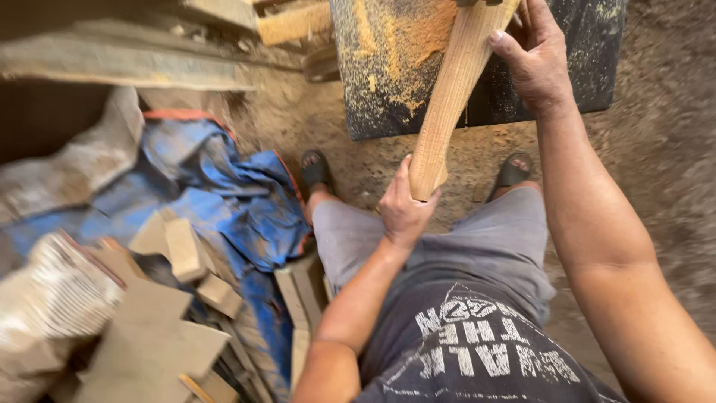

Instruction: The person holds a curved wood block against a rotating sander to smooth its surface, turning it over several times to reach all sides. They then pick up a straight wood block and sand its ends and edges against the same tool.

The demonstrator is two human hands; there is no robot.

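A long tapered piece of pale wood (451, 93), shaped like a tool handle, lies slanted over a dark machine table (380, 82) dusted with yellow sawdust. My left hand (403, 209) grips its thick near end, just off the table's front edge. My right hand (533, 56) holds the wood farther up, thumb pressed on its side, over the table top. The far end of the wood runs out of view at the top.
Several cut wooden blocks (183, 250) lie heaped at the left on a blue tarp (231, 201) beside a white sack (52, 298). Planks (127, 63) lie at the top left. My sandalled feet (317, 170) stand on sawdust-covered ground.
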